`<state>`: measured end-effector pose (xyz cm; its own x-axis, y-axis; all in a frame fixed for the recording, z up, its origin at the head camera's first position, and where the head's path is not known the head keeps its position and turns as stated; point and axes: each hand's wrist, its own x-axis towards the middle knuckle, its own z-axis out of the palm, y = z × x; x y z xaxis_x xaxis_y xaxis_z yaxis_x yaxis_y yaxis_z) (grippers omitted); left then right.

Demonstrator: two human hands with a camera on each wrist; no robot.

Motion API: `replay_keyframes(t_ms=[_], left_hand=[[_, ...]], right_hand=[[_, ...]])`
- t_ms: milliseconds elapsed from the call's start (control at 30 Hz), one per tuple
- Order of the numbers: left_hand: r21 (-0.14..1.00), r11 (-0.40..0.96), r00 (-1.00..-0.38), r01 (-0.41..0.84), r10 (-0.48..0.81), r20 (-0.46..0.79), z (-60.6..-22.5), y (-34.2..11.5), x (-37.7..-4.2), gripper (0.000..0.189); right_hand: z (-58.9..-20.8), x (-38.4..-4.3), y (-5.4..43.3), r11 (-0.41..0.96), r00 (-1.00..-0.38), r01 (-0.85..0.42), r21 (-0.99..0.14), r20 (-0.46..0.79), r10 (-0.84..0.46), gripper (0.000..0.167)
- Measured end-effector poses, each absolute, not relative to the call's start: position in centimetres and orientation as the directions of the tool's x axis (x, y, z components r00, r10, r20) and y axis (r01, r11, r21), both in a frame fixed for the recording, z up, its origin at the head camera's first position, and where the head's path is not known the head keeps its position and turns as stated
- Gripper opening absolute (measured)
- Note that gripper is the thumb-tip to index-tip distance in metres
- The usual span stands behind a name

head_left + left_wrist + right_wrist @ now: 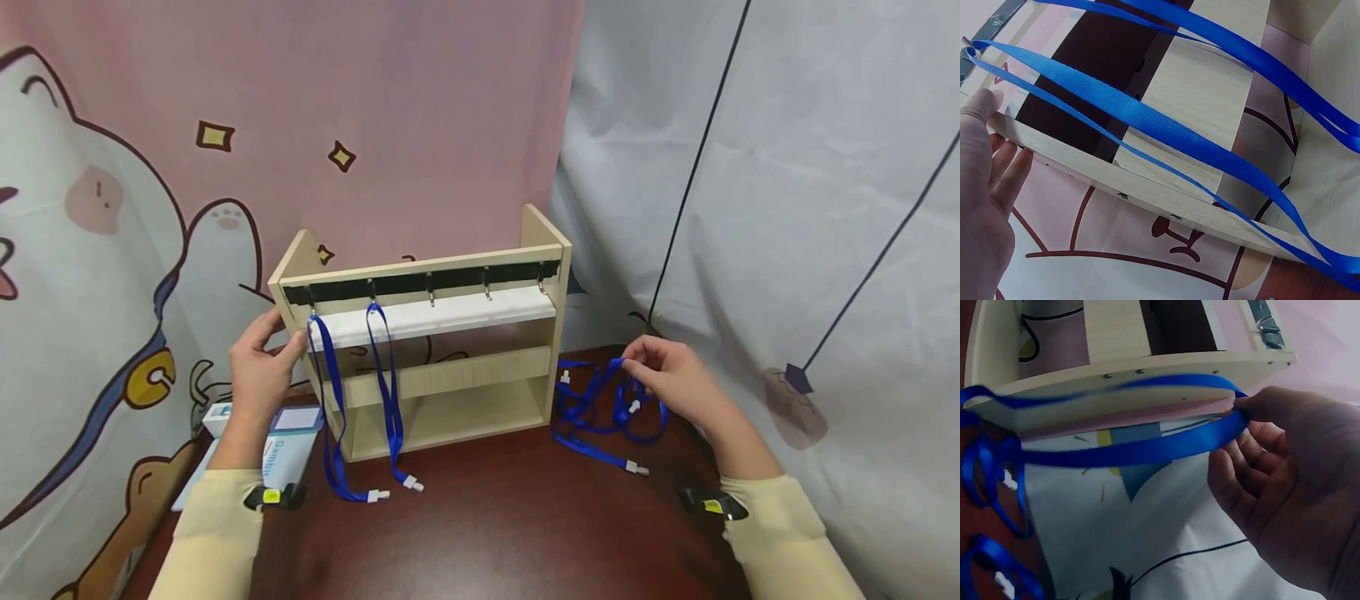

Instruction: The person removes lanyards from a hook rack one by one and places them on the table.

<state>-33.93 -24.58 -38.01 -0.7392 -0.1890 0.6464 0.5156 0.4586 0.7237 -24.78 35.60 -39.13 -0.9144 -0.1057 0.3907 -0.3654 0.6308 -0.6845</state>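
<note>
A wooden rack [450,373] with a row of metal hooks stands on the table. Two blue lanyards hang from its two leftmost hooks, one the left lanyard [334,400] and the other the second lanyard [390,400], their white clips lying on the tabletop. My left hand [260,364] holds the rack's left side panel [1094,167], thumb in front and fingers behind. To the right of the rack my right hand [671,377] pinches the loop of a blue lanyard [1147,449], lifted from a loose pile [581,408] of lanyards.
Behind my left forearm, a light blue and white box [288,450] marked "Gambit" lies on the dark brown table [480,525]. Printed cloth backdrops, a pink curtain [420,108] and a grey curtain [750,208], hang close behind and to the right.
</note>
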Motion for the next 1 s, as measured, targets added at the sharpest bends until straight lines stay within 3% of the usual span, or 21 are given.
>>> replay_keyframes(t_ms=[233,700,1000], left_hand=[[0.724,0.450,-0.741,0.522,-0.181,0.647,-37.9,-24.6,-33.9,0.050],[0.733,0.454,-0.750,0.507,-0.188,0.634,-37.8,-24.6,-33.8,0.050],[0.728,0.462,-0.748,0.506,-0.185,0.637,-37.9,-24.6,-33.8,0.049]], right_hand=[[-40.7,-24.7,36.3,0.632,-0.941,-0.328,-0.702,0.301,-0.155,0.008],[-45.7,-26.1,37.6,0.630,-0.976,-0.218,-0.745,0.182,-0.124,0.013],[-48.9,-27.5,36.9,0.637,-0.977,-0.215,-0.741,0.154,-0.151,0.004]])
